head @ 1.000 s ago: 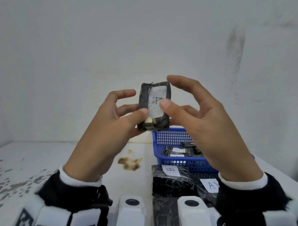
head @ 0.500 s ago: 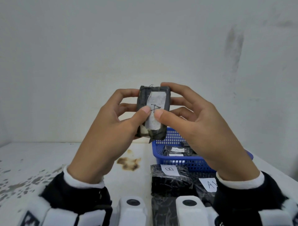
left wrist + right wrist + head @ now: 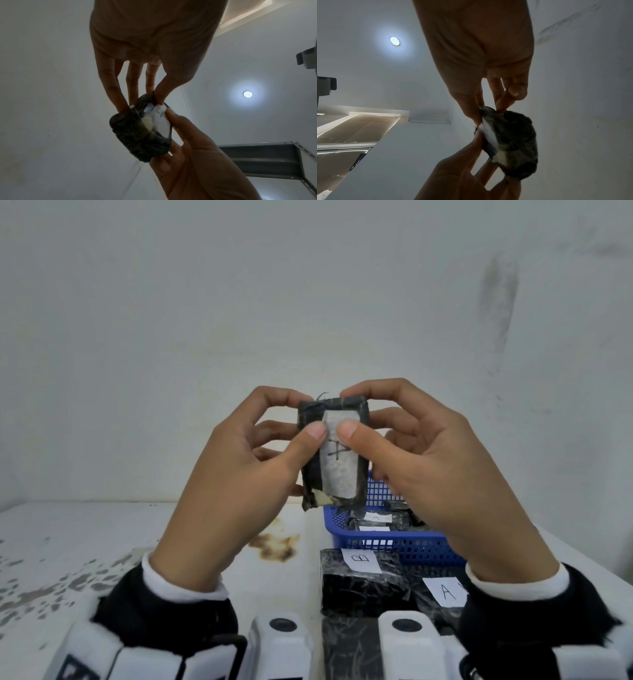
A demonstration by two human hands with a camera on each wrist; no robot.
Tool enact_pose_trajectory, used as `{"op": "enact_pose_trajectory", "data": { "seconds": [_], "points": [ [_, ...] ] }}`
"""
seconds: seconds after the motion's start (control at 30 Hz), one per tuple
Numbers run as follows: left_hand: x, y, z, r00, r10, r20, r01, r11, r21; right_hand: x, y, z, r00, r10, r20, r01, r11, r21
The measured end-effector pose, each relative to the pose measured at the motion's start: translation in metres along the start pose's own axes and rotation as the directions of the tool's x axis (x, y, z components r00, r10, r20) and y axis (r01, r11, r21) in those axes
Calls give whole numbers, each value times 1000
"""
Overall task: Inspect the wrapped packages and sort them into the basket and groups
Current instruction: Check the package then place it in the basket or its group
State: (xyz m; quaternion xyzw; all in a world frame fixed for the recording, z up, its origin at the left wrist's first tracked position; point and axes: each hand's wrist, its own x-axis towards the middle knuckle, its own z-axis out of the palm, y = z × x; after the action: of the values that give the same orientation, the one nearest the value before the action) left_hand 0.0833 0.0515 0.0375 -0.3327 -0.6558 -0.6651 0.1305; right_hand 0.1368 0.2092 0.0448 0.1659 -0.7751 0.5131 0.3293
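I see the held package [image 3: 334,451] wrapped in dark, crinkled film with a dull sheen, a matt white paper label [image 3: 339,460] stuck on it. The basket [image 3: 387,537] is blue plastic mesh. Beside it, the package marked B [image 3: 363,583] shows glossier black wrap. The tabletop [image 3: 85,542] looks painted white, chipped and stained.

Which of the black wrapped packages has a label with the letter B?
The package lying on the table directly before the blue basket; the held package shows A.
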Motion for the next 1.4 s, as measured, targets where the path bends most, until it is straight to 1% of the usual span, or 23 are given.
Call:
{"op": "enact_pose_trajectory", "data": {
  "seconds": [0.3, 0.53, 0.7, 0.77, 0.87, 0.9, 0.97, 1.03, 1.1, 1.13, 1.27, 1.4],
  "points": [
    [-1, 3, 3, 999, 13, -44, -16, 997, -73, 0, -1, 1, 999, 44, 6, -44, 996, 74],
    [-1, 4, 2, 1000, -5, -23, 2, 994, -110, 0, -1, 1, 998, 54, 28, -55, 996, 67],
    [-2, 8, 3, 1000, 20, 19, -19, 999, -27, 0, -4, 4, 995, 68, 71, -74, 993, 93],
    [-1, 8, 2, 999, -21, 44, 22, 1000, -16, 1, -4, 4, 994, 92, 53, -99, 984, 148],
    [1, 2, -1, 989, -134, 58, 132, 991, 35, 2, -2, 2, 987, 161, 5, -156, 945, 289],
    [1, 1, -2, 988, -143, 54, 140, 989, 42, 2, -3, 1, 984, 176, 2, -167, 928, 332],
    [1, 0, -2, 993, -115, 12, 115, 993, 0, 2, -4, -2, 983, 182, 9, -172, 911, 375],
    [1, 1, -4, 994, -102, -30, 100, 993, -57, 2, -4, -5, 988, 154, 15, -151, 941, 304],
    [1, 4, -6, 994, -101, -29, 99, 992, -80, 1, -2, -6, 994, 108, 26, -111, 976, 189],
    [0, 5, -6, 995, -99, -25, 97, 992, -81, 1, 0, -7, 995, 92, 25, -95, 983, 157],
    [-1, 8, -5, 996, -64, -67, 61, 997, -47, 1, 3, -7, 996, 89, 10, -90, 986, 143],
    [-2, 9, -4, 995, -66, -75, 63, 997, -50, 2, 5, -6, 996, 90, -6, -88, 988, 129]
  ]
}}
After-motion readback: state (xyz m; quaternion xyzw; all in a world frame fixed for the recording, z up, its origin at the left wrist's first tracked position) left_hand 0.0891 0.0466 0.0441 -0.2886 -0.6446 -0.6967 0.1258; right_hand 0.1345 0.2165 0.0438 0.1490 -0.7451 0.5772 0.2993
